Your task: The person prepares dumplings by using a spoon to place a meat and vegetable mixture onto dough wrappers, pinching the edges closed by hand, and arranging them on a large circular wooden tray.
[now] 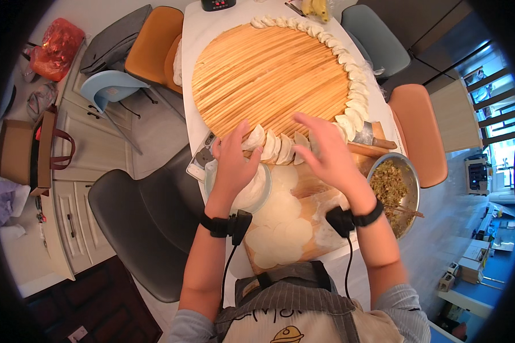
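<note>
Dumplings (357, 98) line the rim of a large round slatted wooden tray (269, 74), from its far edge down the right side and along the near edge. My left hand (234, 163) is open beside the leftmost dumpling (254, 138) of the near row; whether it touches it I cannot tell. Over the right part of that row is my right hand (330, 153), open, thumb and fingers apart, partly hiding the dumplings there. Round flat dough wrappers (280, 237) overlap on a floured wooden board (315, 210) nearer me. Beneath my left hand stands a bowl of flour (256, 194).
A metal bowl (413, 177) of chopped filling (388, 186) with chopsticks stands at the right. Beside the tray lie a wooden-handled blade (367, 135) and a rolling pin (371, 150). Chairs (146, 228) surround the table. Bananas (316, 8) lie at its far end.
</note>
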Available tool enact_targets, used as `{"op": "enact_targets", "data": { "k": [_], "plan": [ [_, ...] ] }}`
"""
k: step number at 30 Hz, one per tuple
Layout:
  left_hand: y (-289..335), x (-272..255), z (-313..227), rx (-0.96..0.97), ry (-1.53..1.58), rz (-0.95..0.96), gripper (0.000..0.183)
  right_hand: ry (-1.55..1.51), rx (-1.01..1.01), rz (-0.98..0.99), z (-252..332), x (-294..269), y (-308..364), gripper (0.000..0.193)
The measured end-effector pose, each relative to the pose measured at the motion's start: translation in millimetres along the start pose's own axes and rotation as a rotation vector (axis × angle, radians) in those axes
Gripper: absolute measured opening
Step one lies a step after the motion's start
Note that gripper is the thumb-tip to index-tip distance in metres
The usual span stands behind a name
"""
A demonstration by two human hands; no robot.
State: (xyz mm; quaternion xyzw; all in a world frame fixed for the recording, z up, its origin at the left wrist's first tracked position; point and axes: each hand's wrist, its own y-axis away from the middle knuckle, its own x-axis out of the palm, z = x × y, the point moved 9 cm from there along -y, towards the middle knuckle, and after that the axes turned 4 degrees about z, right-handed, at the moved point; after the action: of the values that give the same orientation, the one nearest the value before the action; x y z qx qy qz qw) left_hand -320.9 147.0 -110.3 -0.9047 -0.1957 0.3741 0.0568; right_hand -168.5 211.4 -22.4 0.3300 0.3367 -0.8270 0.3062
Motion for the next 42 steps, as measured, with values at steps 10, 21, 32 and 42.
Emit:
{"op": "enact_targets", "data": {
  "k": [10, 21, 32, 42],
  "plan": [
    [21, -17, -3, 0.01, 0.056, -0.069, 0.051, -0.068, 0.425, 0.094, -39, 38, 192, 0.027],
    [188, 22, -35, -0.448, 0.768, 0.296, 0.019, -0.094, 0.787, 0.395, -61, 132, 222, 0.028],
    [228, 40, -19, -0.511, 0.66, 0.286, 0.019, -0.072, 0.482, 0.132, -52, 106, 225, 0.027],
    [234, 109, -37, -0.672, 1.555, 0.52, 0.058, -1.273, 0.623, 0.05, 11, 55, 223, 0.03]
  ]
}}
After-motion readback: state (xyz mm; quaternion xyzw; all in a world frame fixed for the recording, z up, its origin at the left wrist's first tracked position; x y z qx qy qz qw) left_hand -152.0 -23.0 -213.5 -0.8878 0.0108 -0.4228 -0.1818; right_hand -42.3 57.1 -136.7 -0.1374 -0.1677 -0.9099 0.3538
